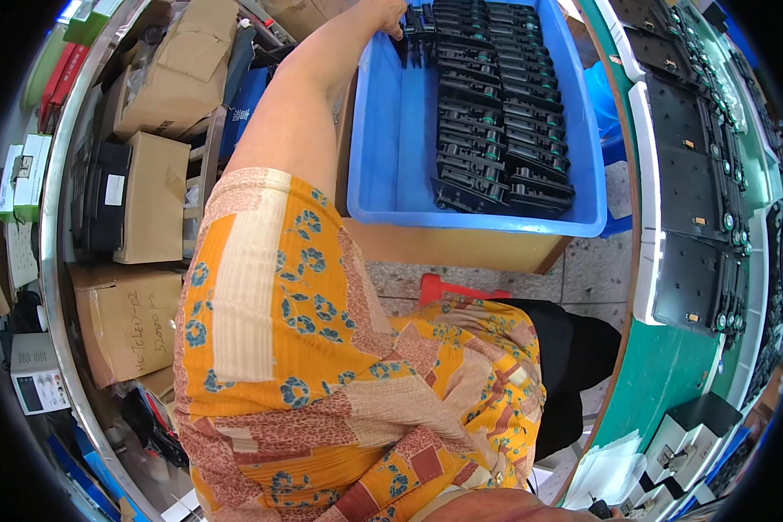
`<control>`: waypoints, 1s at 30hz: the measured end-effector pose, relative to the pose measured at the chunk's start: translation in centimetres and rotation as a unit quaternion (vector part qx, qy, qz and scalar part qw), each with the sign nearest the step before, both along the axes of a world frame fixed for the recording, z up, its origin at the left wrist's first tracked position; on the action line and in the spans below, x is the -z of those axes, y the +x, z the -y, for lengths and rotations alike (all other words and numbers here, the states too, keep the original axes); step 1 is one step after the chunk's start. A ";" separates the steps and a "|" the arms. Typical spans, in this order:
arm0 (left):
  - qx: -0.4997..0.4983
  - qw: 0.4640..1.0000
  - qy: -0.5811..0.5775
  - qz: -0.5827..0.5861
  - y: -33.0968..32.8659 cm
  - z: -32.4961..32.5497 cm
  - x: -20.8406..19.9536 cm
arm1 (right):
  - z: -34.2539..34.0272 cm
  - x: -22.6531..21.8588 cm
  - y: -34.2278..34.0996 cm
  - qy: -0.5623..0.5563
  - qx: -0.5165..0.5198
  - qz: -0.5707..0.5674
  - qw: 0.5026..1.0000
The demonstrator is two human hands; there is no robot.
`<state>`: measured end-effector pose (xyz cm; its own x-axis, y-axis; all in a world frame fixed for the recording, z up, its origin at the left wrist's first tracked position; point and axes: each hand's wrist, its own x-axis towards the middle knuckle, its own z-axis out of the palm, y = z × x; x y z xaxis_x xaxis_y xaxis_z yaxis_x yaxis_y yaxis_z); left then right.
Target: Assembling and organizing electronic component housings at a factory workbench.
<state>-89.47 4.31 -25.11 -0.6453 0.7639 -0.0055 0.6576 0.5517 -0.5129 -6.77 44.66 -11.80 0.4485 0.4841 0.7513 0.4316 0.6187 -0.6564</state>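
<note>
My left arm stretches toward the far end of a blue plastic crate point(478, 222). At its far left corner, my left hand point(386, 16) is closed at the edge of a black plastic part point(418, 36), its fingers partly cut off by the picture's top edge. Beside that part, the crate holds two long rows of black plastic assemblies point(505, 113) with small green and metallic bits, standing on edge close together. Along the crate's left side a strip of blue bottom shows. My right hand is out of view.
Cardboard boxes point(158, 198) crowd a metal-edged shelf on the left. On the right, a green-topped bench point(661, 361) carries a row of flat black units point(689, 196). A red plastic object point(461, 288) is on the floor below the crate.
</note>
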 end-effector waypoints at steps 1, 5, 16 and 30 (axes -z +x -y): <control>-0.003 1.000 0.002 0.002 0.1 -0.4 0.0 | 0.0 -0.1 0.1 0.004 -0.001 -0.013 1.000; -0.026 1.000 0.004 0.009 1.2 -0.3 -0.5 | 0.7 -0.4 -1.3 -0.016 0.028 -0.005 0.999; -0.072 0.997 0.025 0.026 4.2 -2.3 -1.7 | 4.1 -2.6 -5.1 -0.071 -0.082 0.046 0.993; -0.130 0.989 0.049 0.044 5.7 -2.0 -2.9 | 1.0 -0.4 1.2 -0.037 -0.102 -0.032 0.994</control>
